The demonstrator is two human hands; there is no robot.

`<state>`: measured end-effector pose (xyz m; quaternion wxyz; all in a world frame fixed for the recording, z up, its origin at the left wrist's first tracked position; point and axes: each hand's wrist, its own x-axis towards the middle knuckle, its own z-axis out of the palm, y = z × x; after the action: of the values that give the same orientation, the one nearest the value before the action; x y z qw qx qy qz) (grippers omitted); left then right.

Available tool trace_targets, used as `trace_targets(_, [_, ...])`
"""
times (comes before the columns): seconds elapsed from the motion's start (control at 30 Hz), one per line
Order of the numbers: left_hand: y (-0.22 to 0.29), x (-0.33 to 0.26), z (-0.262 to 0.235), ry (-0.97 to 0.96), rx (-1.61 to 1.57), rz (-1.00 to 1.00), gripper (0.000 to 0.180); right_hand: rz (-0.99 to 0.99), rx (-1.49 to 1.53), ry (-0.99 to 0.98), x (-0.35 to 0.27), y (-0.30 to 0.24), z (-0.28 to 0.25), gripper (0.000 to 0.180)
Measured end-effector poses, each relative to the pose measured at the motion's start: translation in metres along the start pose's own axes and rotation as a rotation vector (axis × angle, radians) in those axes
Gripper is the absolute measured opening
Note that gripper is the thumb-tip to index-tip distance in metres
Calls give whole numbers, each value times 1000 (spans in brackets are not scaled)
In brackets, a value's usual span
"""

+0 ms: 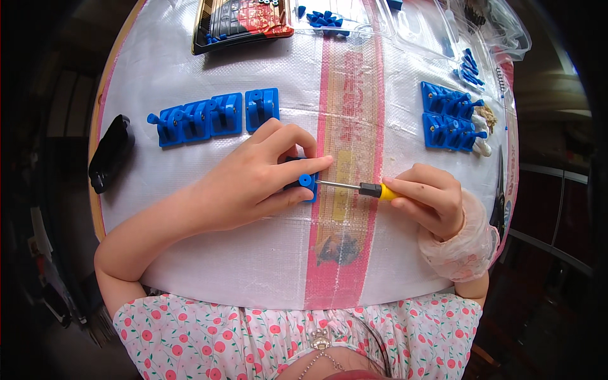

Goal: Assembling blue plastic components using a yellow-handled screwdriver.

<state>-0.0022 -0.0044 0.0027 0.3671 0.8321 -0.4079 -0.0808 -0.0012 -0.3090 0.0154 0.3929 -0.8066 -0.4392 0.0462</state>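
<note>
Near the middle of the table, my left hand (250,174) presses a small blue plastic part (305,181) with a round peg, its fingers and thumb closed around it. Most of the part is hidden under the hand. A screwdriver (370,190) with a yellow and black handle is gripped in my right hand (434,196), fingers curled on the handle. Its thin shaft points left, and the tip meets the right side of the blue part. Beyond my left hand stands a row of similar blue plates with pegs (209,118).
Another block of blue pegged parts (447,117) sits at the right, below a pile of small blue pieces (470,68). Farther back are a black-and-red tray (244,19) and a clear plastic tray (361,30) with blue pieces. A black case (113,154) lies far left.
</note>
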Motion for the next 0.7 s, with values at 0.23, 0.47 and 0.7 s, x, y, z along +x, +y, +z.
trace_targets(0.23, [0, 3, -1, -6, -12, -17, 50, 295, 142, -16, 5, -3, -3, 17])
trace_targets(0.47, [-1, 3, 2, 12, -6, -10, 51, 459, 304, -18, 9, -2, -2, 12])
trace_targets(0.7, [-1, 3, 1, 8, -24, -10, 49, 157, 33, -22, 4, -8, 2, 21])
